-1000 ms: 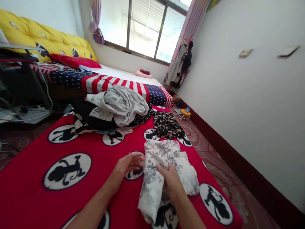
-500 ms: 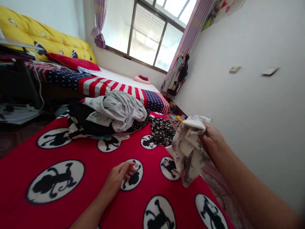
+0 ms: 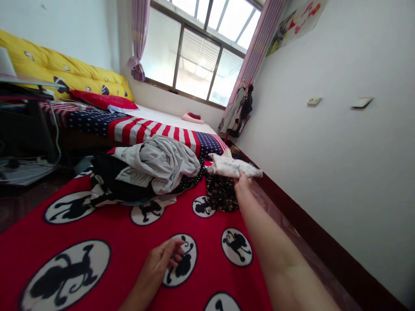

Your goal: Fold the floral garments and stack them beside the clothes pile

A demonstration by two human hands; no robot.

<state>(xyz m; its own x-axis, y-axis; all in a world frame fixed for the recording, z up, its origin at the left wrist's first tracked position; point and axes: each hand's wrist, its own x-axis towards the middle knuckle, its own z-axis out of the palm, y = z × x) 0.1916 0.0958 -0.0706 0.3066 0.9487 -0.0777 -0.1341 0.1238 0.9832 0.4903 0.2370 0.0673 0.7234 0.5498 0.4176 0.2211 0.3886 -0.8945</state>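
My right hand (image 3: 243, 183) is stretched far forward, closed on a folded white garment (image 3: 231, 166) with grey markings. The garment is above a black floral garment (image 3: 222, 193) lying near the bed's right edge; whether they touch I cannot tell. My left hand (image 3: 165, 258) holds nothing and rests over the red blanket (image 3: 123, 259), fingers loosely curled and apart, beside a printed monkey circle. Ahead and to the left, a grey garment (image 3: 162, 162) lies crumpled on a heap of black and white clothes (image 3: 112, 179).
Behind the heap stands another bed with a stars-and-stripes cover (image 3: 145, 129), a red pillow (image 3: 103, 101) and a yellow cushion (image 3: 78, 69). A dark desk (image 3: 29, 125) with cables is at left. The white wall (image 3: 350, 172) rises at right beyond a floor strip.
My right hand has carried the white garment forward and left, from the bed's right side to over the black floral garment. My left hand has barely moved; the view has tilted slightly.
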